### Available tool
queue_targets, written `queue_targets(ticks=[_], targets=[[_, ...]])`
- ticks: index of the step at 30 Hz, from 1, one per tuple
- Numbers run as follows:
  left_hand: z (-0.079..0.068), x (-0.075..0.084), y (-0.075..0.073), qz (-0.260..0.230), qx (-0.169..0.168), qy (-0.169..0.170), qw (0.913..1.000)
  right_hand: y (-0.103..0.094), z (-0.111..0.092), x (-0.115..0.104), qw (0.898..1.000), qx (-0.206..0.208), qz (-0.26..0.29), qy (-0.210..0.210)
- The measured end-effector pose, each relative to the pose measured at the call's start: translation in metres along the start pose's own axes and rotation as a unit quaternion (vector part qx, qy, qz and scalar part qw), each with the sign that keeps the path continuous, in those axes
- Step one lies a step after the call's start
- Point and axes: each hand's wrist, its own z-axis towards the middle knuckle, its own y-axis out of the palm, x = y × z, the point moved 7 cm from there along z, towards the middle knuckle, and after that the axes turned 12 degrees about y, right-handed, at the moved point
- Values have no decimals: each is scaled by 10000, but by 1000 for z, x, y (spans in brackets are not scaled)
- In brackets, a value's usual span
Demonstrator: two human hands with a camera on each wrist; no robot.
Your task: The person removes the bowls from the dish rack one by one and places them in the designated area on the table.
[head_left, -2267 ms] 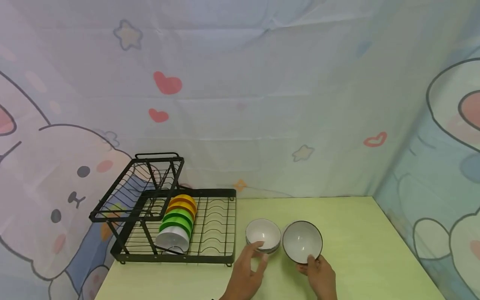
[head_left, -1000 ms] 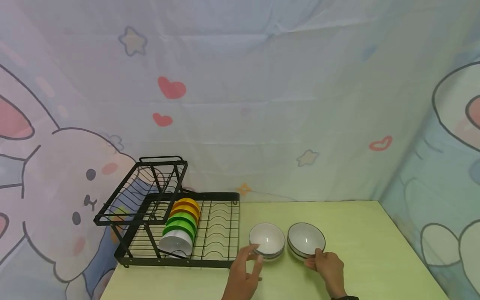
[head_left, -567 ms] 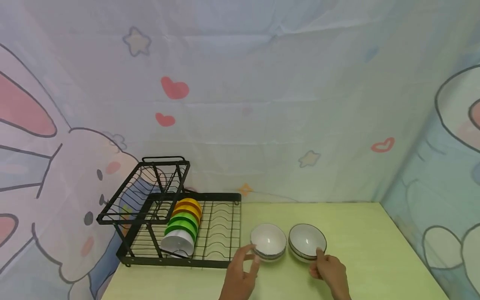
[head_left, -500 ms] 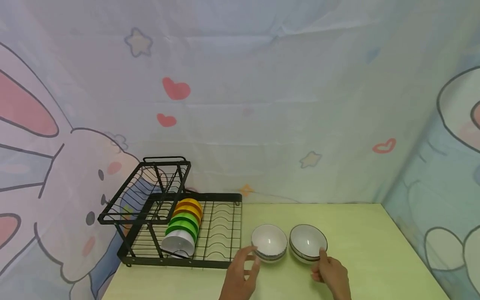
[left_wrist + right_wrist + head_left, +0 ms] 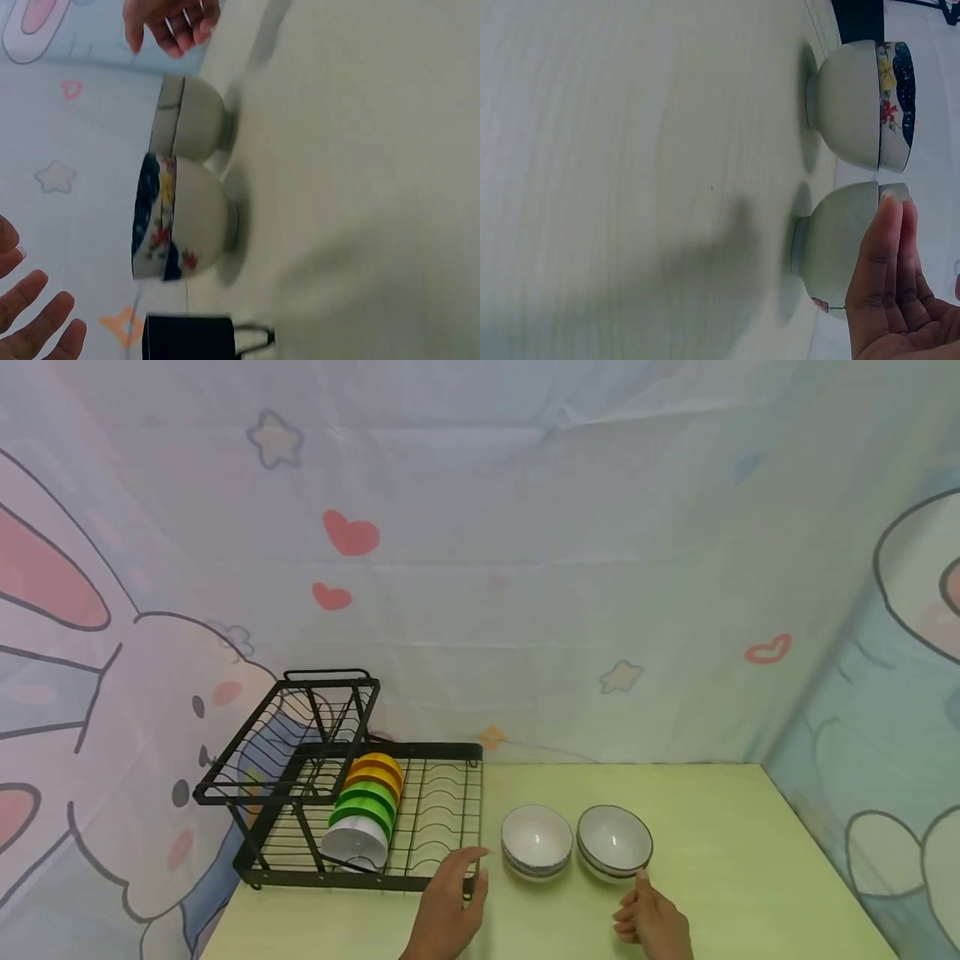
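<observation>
Two short stacks of nested white bowls stand upright side by side on the table. The left stack (image 5: 536, 837) shows a blue and floral band in the left wrist view (image 5: 201, 217). The right stack (image 5: 615, 839) has a dark rim line. My left hand (image 5: 447, 906) is held apart from the left stack, over the rack's front right corner, fingers spread and holding nothing. My right hand (image 5: 654, 920) is just in front of the right stack, fingers loosely bent. In the left wrist view the right hand (image 5: 172, 22) appears clear of the bowls.
On the left stands a black two-tier dish rack (image 5: 352, 879). Its lower tier holds a row of tilted bowls: orange (image 5: 377, 762), green (image 5: 363, 810) and white (image 5: 351, 843). The pale green table (image 5: 735, 860) reaches back to a printed cloth backdrop (image 5: 480, 527).
The right hand set its bowl into the right stack, let go and drew back slightly. The left hand left the left stack's rim and moved left toward the rack.
</observation>
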Motion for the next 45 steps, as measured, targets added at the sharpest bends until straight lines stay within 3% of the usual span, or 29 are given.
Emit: queue_targets(ticks=[5, 9, 13, 18, 23, 31, 35, 39, 45], targets=[[5, -25, -28, 601, 126, 106, 9981, 7, -7, 2, 9997, 5, 167, 149], [7, -49, -56, 653, 211, -130, 9976, 11, -8, 8, 9989, -21, 254, 406], [7, -70, -78, 761, 79, -256, 9967, 13, -10, 11, 9984, -21, 246, 503], [7, -92, -99, 1208, -110, -158, 9925, 13, -12, 12, 9982, -30, 370, 477], [10, -105, -117, 1519, -172, 37, 9882, 13, -11, 12, 9983, -138, 375, 418], [9, -126, -110, 1449, -944, -298, 9845, 14, -9, 10, 9987, -227, 197, 407], [11, -132, -98, 1746, -1045, -99, 9790, 12, -11, 13, 9985, -263, 217, 437], [11, -135, -92, 2294, -1150, 184, 9663, 9, -14, 17, 9983, -261, 250, 453], [17, -141, -85, 2752, -1268, 354, 9523, 6, -15, 14, 9987, -216, 287, 373]])
